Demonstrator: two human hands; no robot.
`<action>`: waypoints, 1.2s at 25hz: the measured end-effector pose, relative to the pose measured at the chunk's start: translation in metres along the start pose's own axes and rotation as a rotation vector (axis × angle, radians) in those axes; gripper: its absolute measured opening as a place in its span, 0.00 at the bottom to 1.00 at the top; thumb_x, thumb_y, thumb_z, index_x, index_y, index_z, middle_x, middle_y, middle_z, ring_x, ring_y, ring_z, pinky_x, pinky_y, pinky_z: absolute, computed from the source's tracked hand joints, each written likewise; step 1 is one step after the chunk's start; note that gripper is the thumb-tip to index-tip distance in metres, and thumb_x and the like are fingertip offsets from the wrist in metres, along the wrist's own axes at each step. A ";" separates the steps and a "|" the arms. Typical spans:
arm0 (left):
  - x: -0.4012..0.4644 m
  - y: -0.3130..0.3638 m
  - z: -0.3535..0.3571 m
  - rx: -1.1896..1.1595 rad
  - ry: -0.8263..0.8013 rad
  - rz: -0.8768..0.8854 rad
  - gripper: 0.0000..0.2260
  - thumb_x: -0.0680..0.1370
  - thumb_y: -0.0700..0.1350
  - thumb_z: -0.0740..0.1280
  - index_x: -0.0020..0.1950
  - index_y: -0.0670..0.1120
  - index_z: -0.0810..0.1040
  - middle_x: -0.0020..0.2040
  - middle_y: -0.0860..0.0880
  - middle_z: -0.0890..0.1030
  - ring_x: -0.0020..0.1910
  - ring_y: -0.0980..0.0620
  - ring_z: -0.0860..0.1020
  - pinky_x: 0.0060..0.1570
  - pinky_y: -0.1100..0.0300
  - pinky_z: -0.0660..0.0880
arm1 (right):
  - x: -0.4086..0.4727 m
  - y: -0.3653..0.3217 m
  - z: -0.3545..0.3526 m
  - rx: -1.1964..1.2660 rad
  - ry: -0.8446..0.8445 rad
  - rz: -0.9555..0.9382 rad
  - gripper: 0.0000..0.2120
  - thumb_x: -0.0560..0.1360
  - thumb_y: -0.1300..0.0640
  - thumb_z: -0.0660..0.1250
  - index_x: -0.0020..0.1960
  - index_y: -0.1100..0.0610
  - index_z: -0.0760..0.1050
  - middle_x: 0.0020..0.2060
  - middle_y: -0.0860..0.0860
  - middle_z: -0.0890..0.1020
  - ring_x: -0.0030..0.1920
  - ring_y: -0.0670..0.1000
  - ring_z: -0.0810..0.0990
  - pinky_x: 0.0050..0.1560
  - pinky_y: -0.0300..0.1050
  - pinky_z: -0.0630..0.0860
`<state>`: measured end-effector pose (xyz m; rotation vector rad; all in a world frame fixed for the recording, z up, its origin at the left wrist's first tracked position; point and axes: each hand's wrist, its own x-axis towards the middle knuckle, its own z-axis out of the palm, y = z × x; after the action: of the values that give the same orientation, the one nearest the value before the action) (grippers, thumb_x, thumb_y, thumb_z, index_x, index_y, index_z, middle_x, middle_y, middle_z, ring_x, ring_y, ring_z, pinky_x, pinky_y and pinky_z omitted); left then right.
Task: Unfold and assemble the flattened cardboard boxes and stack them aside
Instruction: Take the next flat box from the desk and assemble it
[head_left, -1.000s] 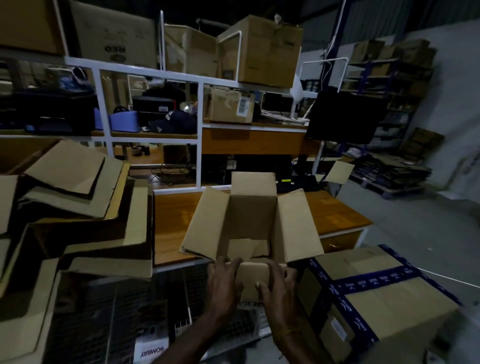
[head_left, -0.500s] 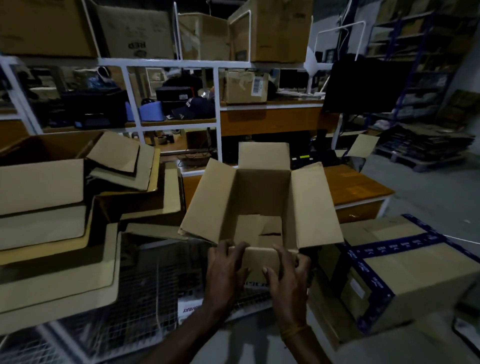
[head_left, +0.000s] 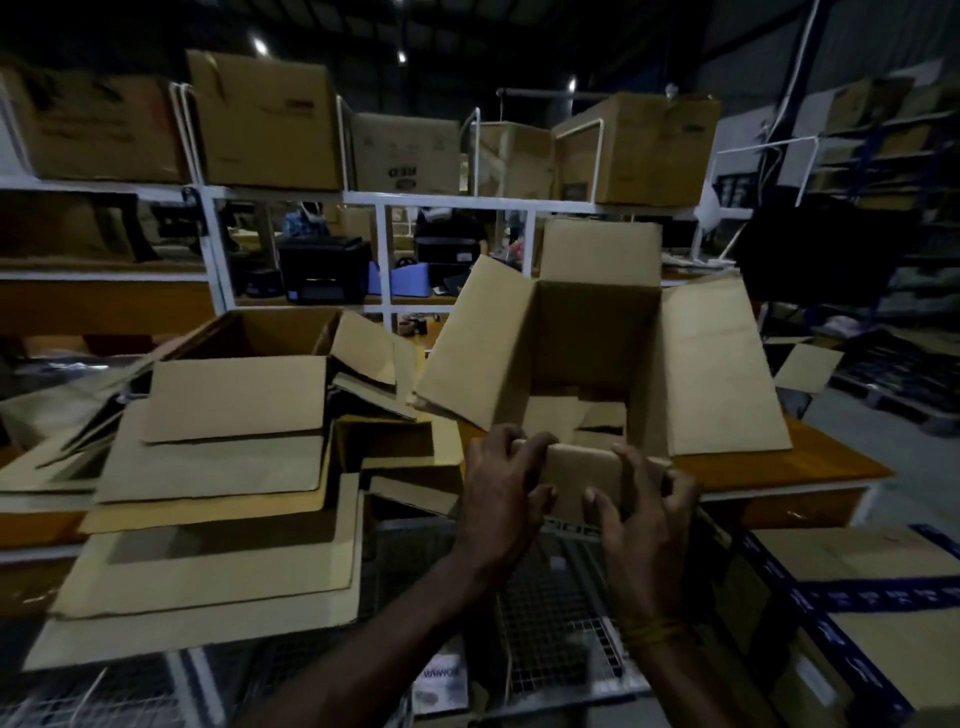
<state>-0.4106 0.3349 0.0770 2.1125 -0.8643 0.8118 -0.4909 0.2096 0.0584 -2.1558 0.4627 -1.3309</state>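
The assembled box (head_left: 597, 364) sits directly ahead of the person, its open mouth tilted up and toward the head camera, and both hands meet it at its near wall. The stack of opened boxes (head_left: 218, 467) lies to the left of the box, with the box's left flap just reaching over the stack's right edge. So the carry to be judged is a sideways one, leftward from the box, and the left hand is the nearer of the two to that stack.

The left hand (head_left: 501, 493) grips the near flap (head_left: 582, 475) at its left end, fingers curled over the flap's top edge. The right hand (head_left: 647, 519) holds the same flap at its right end, thumb pressed on the outer face and fingers hooked round the side. Neither hand is free; both are closed on cardboard.

The box is plain brown, taller than it is wide as seen here, with its long axis running away from the person. Its far flap stands upright, and its left and right flaps splay outward like wings. The near flap is folded down and out over the near wall. Inside, the bottom flaps overlap loosely with a dark gap between them, so the floor looks folded in but not sealed. Whether the box rests on the wooden table (head_left: 779, 467) behind it or hangs from the hands alone cannot be told.
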 end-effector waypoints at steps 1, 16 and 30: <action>0.007 -0.008 -0.015 -0.006 0.033 0.017 0.26 0.68 0.43 0.76 0.64 0.55 0.73 0.60 0.46 0.72 0.56 0.47 0.69 0.48 0.57 0.73 | 0.004 -0.015 0.007 0.014 0.019 -0.033 0.28 0.70 0.62 0.76 0.68 0.51 0.74 0.60 0.56 0.65 0.56 0.53 0.70 0.55 0.46 0.75; 0.094 -0.173 -0.241 0.025 0.281 0.134 0.25 0.70 0.40 0.76 0.66 0.51 0.76 0.62 0.43 0.71 0.58 0.44 0.68 0.53 0.57 0.68 | 0.031 -0.272 0.141 0.209 0.179 -0.265 0.26 0.71 0.61 0.75 0.66 0.50 0.73 0.61 0.55 0.64 0.59 0.50 0.68 0.57 0.47 0.78; 0.117 -0.287 -0.291 0.243 0.343 -0.004 0.26 0.70 0.39 0.76 0.67 0.50 0.75 0.62 0.42 0.71 0.60 0.42 0.68 0.53 0.60 0.66 | 0.045 -0.342 0.268 0.346 0.025 -0.323 0.26 0.72 0.61 0.75 0.67 0.50 0.73 0.62 0.57 0.65 0.60 0.48 0.69 0.59 0.36 0.71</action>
<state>-0.2037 0.6771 0.2211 2.0884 -0.6023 1.2854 -0.2316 0.5274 0.2077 -1.9759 -0.1111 -1.4835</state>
